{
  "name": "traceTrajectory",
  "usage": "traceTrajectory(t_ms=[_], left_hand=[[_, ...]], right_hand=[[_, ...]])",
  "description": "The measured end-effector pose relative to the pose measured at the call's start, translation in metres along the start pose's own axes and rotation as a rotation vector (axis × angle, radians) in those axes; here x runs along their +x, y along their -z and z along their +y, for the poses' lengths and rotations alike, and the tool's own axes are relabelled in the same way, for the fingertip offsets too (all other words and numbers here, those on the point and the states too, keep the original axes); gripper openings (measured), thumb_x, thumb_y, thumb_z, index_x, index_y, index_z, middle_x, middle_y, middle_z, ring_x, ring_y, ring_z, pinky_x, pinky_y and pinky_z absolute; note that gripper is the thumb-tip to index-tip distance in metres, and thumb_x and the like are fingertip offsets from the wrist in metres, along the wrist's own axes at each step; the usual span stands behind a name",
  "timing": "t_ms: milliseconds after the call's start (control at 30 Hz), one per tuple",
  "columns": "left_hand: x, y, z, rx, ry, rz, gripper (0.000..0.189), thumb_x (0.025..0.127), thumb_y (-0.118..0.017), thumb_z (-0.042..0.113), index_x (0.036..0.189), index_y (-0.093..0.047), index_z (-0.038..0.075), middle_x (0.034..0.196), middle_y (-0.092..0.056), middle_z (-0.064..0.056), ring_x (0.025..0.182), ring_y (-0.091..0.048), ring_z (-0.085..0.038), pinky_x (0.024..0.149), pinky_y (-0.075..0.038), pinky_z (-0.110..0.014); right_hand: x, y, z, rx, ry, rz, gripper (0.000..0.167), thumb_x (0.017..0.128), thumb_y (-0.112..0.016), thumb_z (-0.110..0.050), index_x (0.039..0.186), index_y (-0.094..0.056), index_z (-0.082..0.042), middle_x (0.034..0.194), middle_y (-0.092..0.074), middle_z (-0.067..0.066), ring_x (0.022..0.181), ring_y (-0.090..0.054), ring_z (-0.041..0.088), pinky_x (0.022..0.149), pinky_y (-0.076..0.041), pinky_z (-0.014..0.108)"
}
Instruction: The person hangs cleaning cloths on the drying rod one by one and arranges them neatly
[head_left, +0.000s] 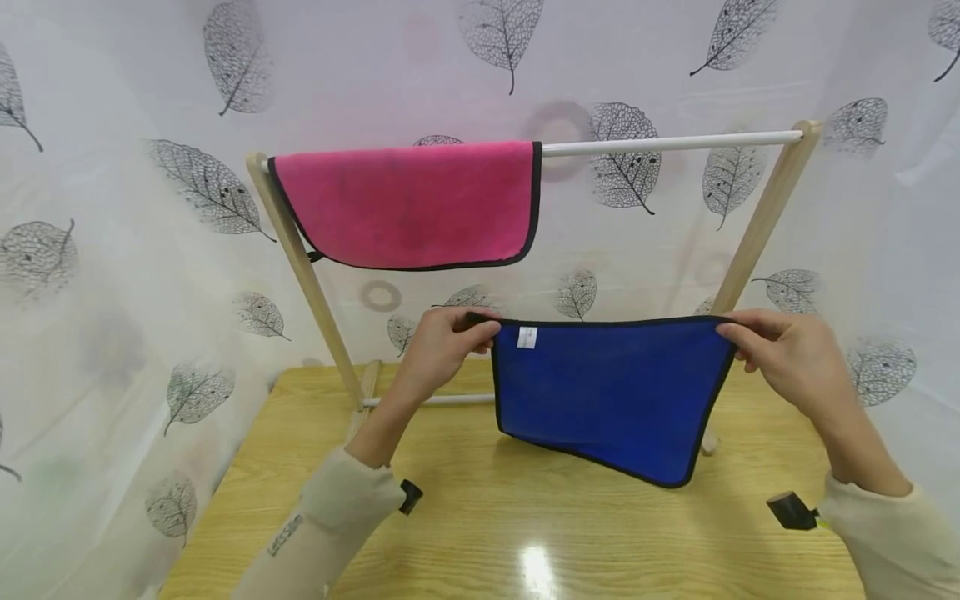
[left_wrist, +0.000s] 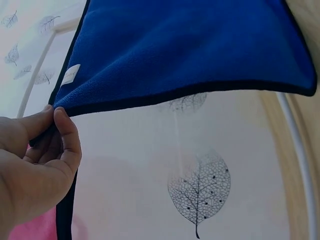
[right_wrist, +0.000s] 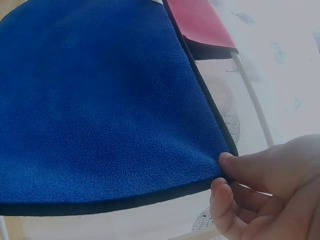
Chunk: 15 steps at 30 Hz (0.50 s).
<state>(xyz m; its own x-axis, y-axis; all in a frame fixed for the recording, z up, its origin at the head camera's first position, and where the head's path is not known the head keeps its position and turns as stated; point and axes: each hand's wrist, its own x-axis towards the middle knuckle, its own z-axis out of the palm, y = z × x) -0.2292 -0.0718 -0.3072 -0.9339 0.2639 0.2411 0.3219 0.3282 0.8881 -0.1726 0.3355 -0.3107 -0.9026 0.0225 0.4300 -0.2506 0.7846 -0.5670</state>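
Observation:
A blue towel [head_left: 607, 396] with black edging hangs stretched between both hands, its small white label [head_left: 527, 337] near the upper left corner. My left hand [head_left: 453, 346] pinches that corner between thumb and fingers. At the upper right corner, my right hand [head_left: 787, 354] pinches the cloth the same way. The right wrist view shows the towel's plush pile [right_wrist: 110, 110] and the thumb and forefinger on its corner. Behind and above, a pink towel [head_left: 408, 204] with black trim is draped over the left half of a white rail [head_left: 675, 143].
Wooden posts [head_left: 761, 221] carry the rail at both ends, and a lower white bar [head_left: 465, 399] runs near the wooden table [head_left: 450, 517]. A pale curtain with leaf prints [head_left: 202, 187] surrounds the rack at the back and sides.

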Motion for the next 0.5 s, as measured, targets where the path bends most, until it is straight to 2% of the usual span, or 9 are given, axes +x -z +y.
traceTrajectory(t_ms=[233, 400, 500], left_hand=[[0.004, 0.000, 0.009, 0.005, -0.022, 0.004, 0.018, 0.100, -0.071, 0.017, 0.112, -0.078, 0.006, 0.089, -0.075, -0.006, 0.086, -0.073, -0.024, 0.081, -0.060, -0.034], [0.010, -0.003, 0.018, -0.004, -0.048, 0.020, 0.015, 0.100, -0.071, 0.017, 0.111, -0.078, 0.008, 0.087, -0.074, -0.006, 0.085, -0.072, -0.025, 0.081, -0.061, -0.035], [0.011, -0.005, 0.025, -0.007, -0.043, 0.026, 0.015, 0.101, -0.070, 0.016, 0.111, -0.078, 0.008, 0.087, -0.074, -0.006, 0.086, -0.072, -0.026, 0.079, -0.061, -0.032]], right_hand=[[0.006, 0.009, -0.003, -0.014, -0.006, 0.003, 0.030, 0.104, -0.066, -0.020, 0.118, -0.074, 0.005, 0.067, -0.064, -0.007, 0.056, -0.057, 0.005, 0.039, -0.033, 0.028], [0.009, 0.018, -0.005, -0.048, -0.011, 0.020, 0.030, 0.103, -0.067, -0.019, 0.118, -0.074, 0.006, 0.067, -0.065, -0.008, 0.057, -0.057, 0.002, 0.048, -0.039, 0.022], [0.011, 0.023, -0.006, -0.053, -0.013, 0.033, 0.028, 0.102, -0.067, -0.017, 0.117, -0.074, 0.006, 0.066, -0.064, -0.009, 0.056, -0.056, 0.000, 0.049, -0.039, 0.021]])
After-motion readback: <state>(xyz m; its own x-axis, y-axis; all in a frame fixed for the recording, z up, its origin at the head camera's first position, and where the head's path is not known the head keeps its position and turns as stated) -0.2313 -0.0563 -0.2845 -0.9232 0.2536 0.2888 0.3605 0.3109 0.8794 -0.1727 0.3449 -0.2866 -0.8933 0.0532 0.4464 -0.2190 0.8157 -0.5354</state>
